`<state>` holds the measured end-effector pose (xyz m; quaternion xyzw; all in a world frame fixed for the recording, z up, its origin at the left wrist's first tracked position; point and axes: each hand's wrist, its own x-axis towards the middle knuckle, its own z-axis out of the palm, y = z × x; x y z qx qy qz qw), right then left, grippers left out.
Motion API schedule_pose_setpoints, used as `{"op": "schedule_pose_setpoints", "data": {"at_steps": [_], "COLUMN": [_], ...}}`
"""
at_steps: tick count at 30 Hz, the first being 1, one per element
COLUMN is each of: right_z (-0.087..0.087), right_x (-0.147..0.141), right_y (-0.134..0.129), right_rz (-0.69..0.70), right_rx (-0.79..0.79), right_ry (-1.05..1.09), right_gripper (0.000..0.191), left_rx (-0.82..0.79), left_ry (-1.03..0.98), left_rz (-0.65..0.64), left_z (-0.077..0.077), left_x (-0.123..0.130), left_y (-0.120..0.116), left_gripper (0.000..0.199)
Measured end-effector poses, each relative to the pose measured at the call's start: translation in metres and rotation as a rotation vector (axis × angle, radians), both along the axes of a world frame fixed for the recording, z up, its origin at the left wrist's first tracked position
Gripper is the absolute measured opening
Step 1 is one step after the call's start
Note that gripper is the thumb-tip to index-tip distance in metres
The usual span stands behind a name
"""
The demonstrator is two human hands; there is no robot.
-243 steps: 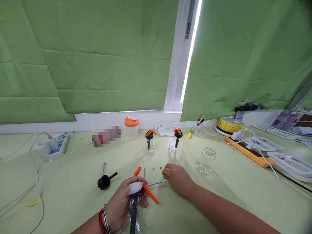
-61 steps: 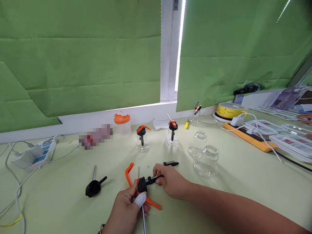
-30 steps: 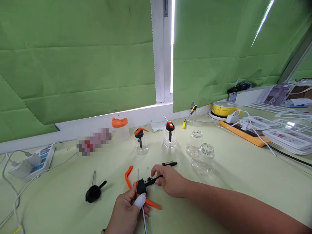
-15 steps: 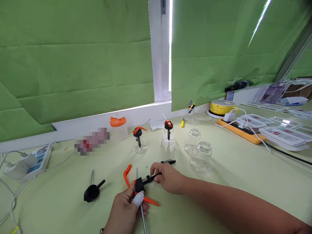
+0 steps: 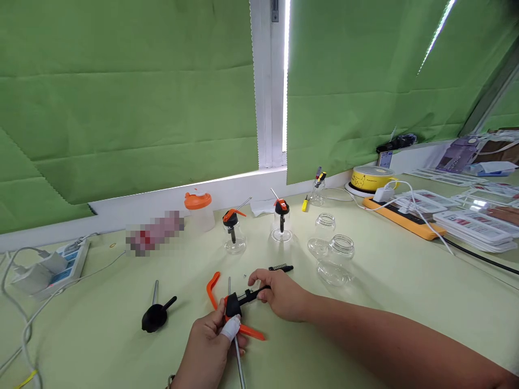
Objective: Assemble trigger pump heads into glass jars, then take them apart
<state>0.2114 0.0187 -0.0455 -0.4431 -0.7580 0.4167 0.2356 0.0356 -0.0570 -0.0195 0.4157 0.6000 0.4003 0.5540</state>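
My left hand (image 5: pixel 217 343), its thumb wrapped in white, closes round a black and orange dispenser lid (image 5: pixel 232 306). A thin metal tube (image 5: pixel 239 359) runs through the lid, and an orange lever (image 5: pixel 252 332) sticks out to the right. The fingers of my right hand (image 5: pixel 279 292) pinch the end of a black plunger rod (image 5: pixel 250 296) that extends from the lid. Just beyond that hand lies a black piece with a spring (image 5: pixel 281 268). A loose orange handle (image 5: pixel 211 289) rests left of the lid, and a tiny metal part (image 5: pixel 244 276) lies behind it.
Another black lid (image 5: pixel 154 317) lies at left. Two glass dispensers (image 5: pixel 234 243) (image 5: pixel 281 229) with black and orange tops stand behind. Glass jars (image 5: pixel 335 265) are at right, near an orange power strip (image 5: pixel 401 217). An arm-like shape (image 5: pixel 506 214) appears at the right edge.
The view has shifted slightly. Both hands keep the same hold on the lid and the plunger rod. The arm-like shape has come in at the right edge.
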Motion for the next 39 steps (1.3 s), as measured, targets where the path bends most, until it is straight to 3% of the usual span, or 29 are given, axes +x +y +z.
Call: {"op": "schedule_pose_setpoints", "data": {"at_steps": [15,24,31,39], "right_z": [0.0005,-0.0008,-0.0002,0.0006], "right_x": [0.0015,0.0015,0.0027,0.0011], "right_y": [0.0012,0.0020,0.0013,0.0013], "right_rz": [0.010,0.003,0.025,0.000], "right_rx": [-0.035,-0.040,-0.032,-0.056], "right_ry": [-0.008,-0.021,-0.032,-0.036], "right_gripper": [0.024,0.026,0.025,0.024], "left_rx": [-0.004,0.011,0.003,0.037], "left_ry": [-0.027,0.046,0.036,0.075], "left_rz": [0.005,-0.022,-0.038,-0.057], "left_z": [-0.0006,-0.0014,-0.0053,-0.0042], "left_x": [-0.0008,-0.0029,-0.0043,-0.0046], "left_y": [0.0003,-0.0009,-0.0002,-0.0015], "left_gripper": [0.046,0.039,0.050,0.034]}}
